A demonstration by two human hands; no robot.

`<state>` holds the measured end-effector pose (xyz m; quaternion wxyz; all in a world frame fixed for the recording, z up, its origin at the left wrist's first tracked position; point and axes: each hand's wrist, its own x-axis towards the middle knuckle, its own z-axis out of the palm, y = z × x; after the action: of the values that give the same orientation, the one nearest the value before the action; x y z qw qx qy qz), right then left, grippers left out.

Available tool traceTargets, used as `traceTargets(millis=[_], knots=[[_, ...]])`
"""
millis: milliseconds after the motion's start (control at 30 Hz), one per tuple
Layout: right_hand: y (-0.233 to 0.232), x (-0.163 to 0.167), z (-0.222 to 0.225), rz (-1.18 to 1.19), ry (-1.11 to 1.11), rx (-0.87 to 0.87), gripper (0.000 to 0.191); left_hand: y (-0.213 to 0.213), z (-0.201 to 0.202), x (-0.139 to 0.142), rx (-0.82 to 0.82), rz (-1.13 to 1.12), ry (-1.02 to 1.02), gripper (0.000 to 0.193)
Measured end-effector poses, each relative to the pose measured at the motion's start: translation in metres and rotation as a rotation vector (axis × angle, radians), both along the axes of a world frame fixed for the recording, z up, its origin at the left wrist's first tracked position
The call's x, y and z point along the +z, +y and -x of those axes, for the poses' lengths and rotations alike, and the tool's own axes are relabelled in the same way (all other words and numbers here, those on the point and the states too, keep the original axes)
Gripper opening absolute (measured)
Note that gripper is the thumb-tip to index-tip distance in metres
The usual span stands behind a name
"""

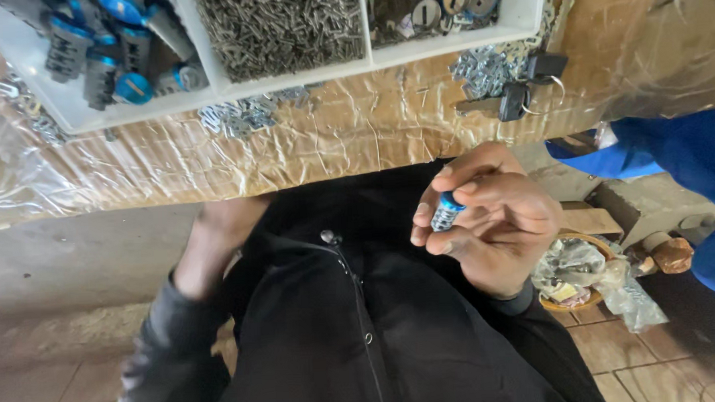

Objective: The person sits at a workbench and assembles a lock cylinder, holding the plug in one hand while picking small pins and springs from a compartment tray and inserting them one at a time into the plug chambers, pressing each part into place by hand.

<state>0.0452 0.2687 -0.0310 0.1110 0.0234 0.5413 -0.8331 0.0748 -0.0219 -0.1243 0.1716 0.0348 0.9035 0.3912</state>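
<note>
One small lock cylinder (445,213), blue-capped with a ribbed metal body, pinched between thumb and fingertips of right hand (491,223). Fingers curled tight round it, cap end up. Held in front of the black jacket (355,322), just off the near edge of the desk (355,145), not touching the desk.

Left hand (218,227) blurred, tucked at the desk's near edge. Can't tell whether open or closed, or holding anything. Grey sleeve (158,338) below it.

On the desk, along the near edge:
- white divided tray (216,82), three compartments in view
- left compartment: more blue-capped cylinders (114,51)
- middle compartment: heap of small metal pins (281,23)
- right compartment: round slotted metal parts (445,0)
- loose piles of small metal plates (241,116) between tray and edge, another pile towards the right
- bunch of black-headed keys (522,96) just beside that right pile, near the edge

Desk top wrapped in brown paper under crinkled clear film.

Off to the right: another person's blue sleeve (677,159), well apart from the right hand. Down on the tiled floor, a basket (575,302) stuffed with plastic bags.
</note>
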Motion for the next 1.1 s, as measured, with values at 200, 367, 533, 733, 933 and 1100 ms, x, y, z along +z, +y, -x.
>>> traceTargets(millis=[200, 367, 533, 733, 933, 1100], knots=[[-0.012, 0.004, 0.008, 0.039, -0.042, 0.049, 0.043, 0.021, 0.020, 0.114, 0.004, -0.187, -0.007, 0.016], [-0.007, 0.005, 0.016, 0.022, -0.008, 0.122, 0.036, 0.024, 0.048, 0.151, 0.037, -0.139, 0.064, 0.019], [0.006, 0.000, 0.014, -0.098, 0.033, 0.183, 0.029, 0.057, 0.070, 0.140, -0.139, -0.476, 0.335, 0.024], [0.018, 0.001, 0.005, -0.047, -0.148, 0.172, 0.026, 0.076, 0.078, 0.132, -0.253, -0.350, 0.463, 0.026], [0.009, -0.001, 0.009, 0.068, -0.084, 0.270, 0.028, 0.051, 0.069, 0.123, -0.192, -0.620, 0.045, 0.027], [0.013, -0.009, 0.008, -0.117, 0.077, 0.170, 0.036, 0.069, 0.077, 0.124, -0.042, -0.672, -0.167, 0.042]])
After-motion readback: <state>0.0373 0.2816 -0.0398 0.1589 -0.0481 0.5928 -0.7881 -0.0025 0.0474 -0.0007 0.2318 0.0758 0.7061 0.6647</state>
